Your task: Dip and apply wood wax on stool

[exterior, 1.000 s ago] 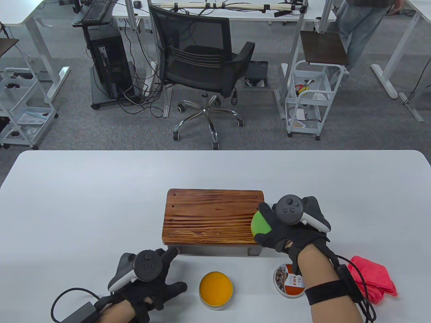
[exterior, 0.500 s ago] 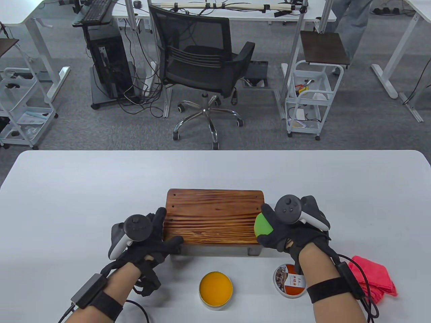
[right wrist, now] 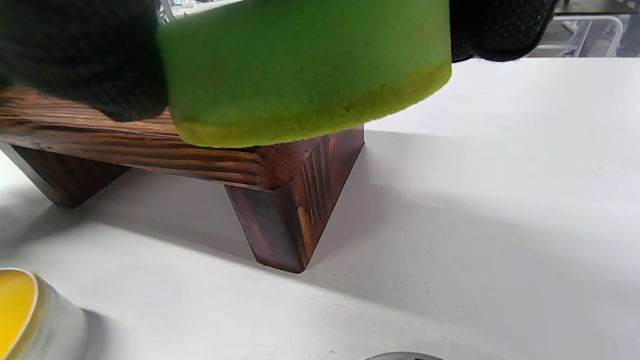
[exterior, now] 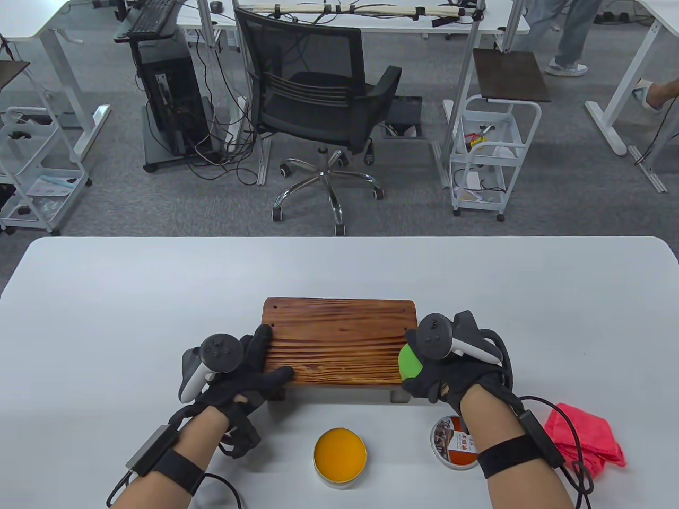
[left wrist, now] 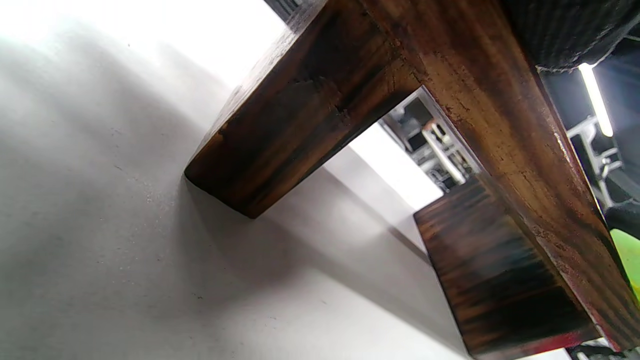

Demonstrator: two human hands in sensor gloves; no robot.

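Observation:
A small dark wooden stool (exterior: 337,342) stands mid-table; its underside and legs show in the left wrist view (left wrist: 505,125) and its near right leg in the right wrist view (right wrist: 295,210). My left hand (exterior: 254,366) grips the stool's near left corner, fingers on the top. My right hand (exterior: 424,366) holds a round green sponge (exterior: 409,361) at the stool's near right corner; in the right wrist view the sponge (right wrist: 305,70) sits at the top's edge. An open tin of orange wax (exterior: 340,450) stands in front of the stool, also seen at the right wrist view's corner (right wrist: 20,312).
The tin's lid (exterior: 455,442) lies by my right forearm. A pink cloth (exterior: 589,437) lies at the right. The white table (exterior: 132,297) stretches around the stool. An office chair (exterior: 318,101) and carts stand beyond the far edge.
My left hand rose from the table near the wax tin to the stool's near left corner and took hold of it. My right hand with the sponge shifted slightly toward me at the right corner.

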